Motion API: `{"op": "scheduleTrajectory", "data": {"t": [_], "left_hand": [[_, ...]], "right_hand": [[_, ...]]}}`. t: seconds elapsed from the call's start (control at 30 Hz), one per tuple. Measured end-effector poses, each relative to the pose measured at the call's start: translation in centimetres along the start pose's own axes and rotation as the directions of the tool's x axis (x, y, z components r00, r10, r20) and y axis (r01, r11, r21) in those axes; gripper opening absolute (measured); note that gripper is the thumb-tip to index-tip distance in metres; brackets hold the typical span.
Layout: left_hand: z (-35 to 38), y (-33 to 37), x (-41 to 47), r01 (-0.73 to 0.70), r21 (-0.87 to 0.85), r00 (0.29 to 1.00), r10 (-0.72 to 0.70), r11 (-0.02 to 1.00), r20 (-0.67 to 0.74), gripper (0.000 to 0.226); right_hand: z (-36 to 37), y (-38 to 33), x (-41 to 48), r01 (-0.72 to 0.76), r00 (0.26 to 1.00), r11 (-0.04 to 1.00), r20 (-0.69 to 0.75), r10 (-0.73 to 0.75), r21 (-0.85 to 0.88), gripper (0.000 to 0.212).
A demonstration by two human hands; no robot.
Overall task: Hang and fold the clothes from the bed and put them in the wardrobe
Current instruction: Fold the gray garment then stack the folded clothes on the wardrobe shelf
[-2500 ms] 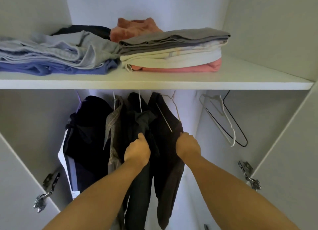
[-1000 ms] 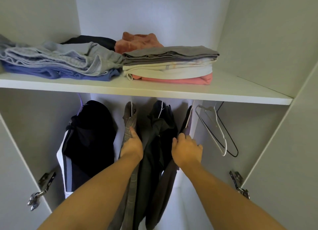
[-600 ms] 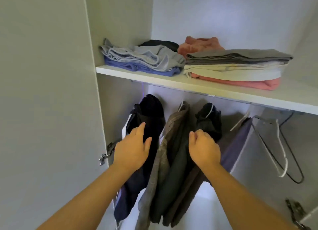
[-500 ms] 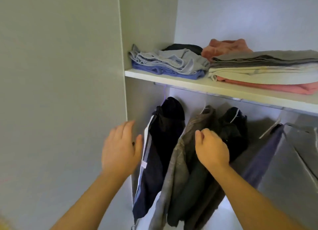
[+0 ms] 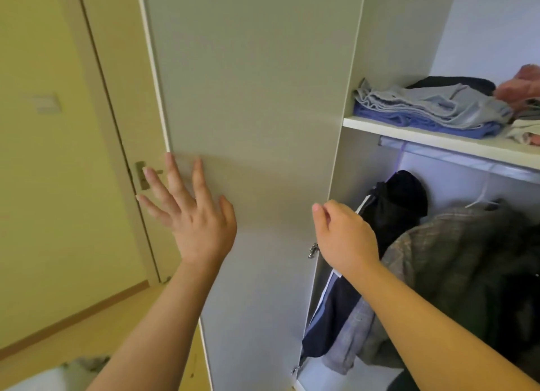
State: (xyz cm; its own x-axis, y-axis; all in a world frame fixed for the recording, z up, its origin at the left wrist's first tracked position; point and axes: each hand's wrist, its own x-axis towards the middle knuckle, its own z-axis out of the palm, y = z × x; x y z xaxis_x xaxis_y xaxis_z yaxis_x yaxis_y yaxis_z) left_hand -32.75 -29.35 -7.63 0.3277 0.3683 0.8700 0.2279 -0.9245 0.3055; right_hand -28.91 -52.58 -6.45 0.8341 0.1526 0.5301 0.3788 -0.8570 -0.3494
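Clothes are in the wardrobe. The folded stack (image 5: 432,107), soft grey knit over blue, sits on the flat white shelf (image 5: 409,131), with a crumpled pink piece (image 5: 523,83) at the right edge. Under the shelf is a metal rail (image 5: 438,154). A dark garment with white stripe (image 5: 400,203) and a grey checked garment (image 5: 444,259) hang from it, draped and bunched.

The right hand (image 5: 344,235) is in front of the dark garment, fingers (image 5: 321,212) loosely curled and gripping nothing. A small metal hinge (image 5: 313,249) is just beside it.

The left hand (image 5: 198,224) is at the free edge of the smooth matte wardrobe door (image 5: 248,98), fingers (image 5: 174,183) straight and splayed, released. Can't tell if it contacts the panel.

Behind are a pale room door (image 5: 58,200) with a metal handle plate (image 5: 142,175), a wall switch (image 5: 46,104) and a wood floor (image 5: 102,326).
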Motion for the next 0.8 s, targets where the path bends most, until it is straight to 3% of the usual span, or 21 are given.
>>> {"op": "scheduleTrajectory", "data": {"t": [0.1,0.23,0.33,0.43,0.6,0.67,0.77,0.8], "left_hand": [[-1.3,0.6,0.0,-0.007,-0.235,0.999,0.017,0.972,0.044,0.074],[-3.6,1.9,-0.6,0.027,-0.373,0.999,-0.032,0.927,-0.008,0.071],[-5.4,2.9,-2.5,-0.087,-0.467,0.993,0.038,0.88,-0.113,0.072],[-7.3,3.8,-4.5,-0.211,-0.655,0.977,0.168,0.725,-0.128,0.074],[-9.0,8.6,-7.1,-0.516,-0.669,0.825,0.522,0.535,-0.219,0.08],[-8.8,11.1,-7.8,-0.564,-0.672,0.786,0.562,0.48,-0.258,0.083],[-7.7,14.8,-8.8,-0.587,-0.701,0.751,0.596,0.404,-0.285,0.085],[-7.3,16.1,-9.0,-0.599,-0.698,0.735,0.615,0.391,-0.286,0.084]], "right_hand": [[0.1,-1.2,-0.6,0.009,1.0,0.999,0.006,-0.01,0.046,0.044],[-0.4,-2.1,-1.4,-0.027,0.999,0.993,-0.037,0.032,0.114,0.044],[-0.5,-1.8,-2.0,-0.111,0.99,0.975,-0.069,0.126,0.194,0.044],[-0.4,-0.6,-3.4,-0.22,0.972,0.927,-0.013,0.235,0.303,0.046],[-1.5,1.0,-5.5,-0.402,0.913,0.801,0.125,0.389,0.445,0.044],[-2.5,2.1,-6.6,-0.462,0.885,0.738,0.213,0.413,0.491,0.038],[-4.4,4.6,-9.0,-0.542,0.823,0.496,0.308,0.478,0.678,0.038],[-5.0,5.5,-9.9,-0.563,0.802,0.468,0.311,0.511,0.682,0.037]]}}
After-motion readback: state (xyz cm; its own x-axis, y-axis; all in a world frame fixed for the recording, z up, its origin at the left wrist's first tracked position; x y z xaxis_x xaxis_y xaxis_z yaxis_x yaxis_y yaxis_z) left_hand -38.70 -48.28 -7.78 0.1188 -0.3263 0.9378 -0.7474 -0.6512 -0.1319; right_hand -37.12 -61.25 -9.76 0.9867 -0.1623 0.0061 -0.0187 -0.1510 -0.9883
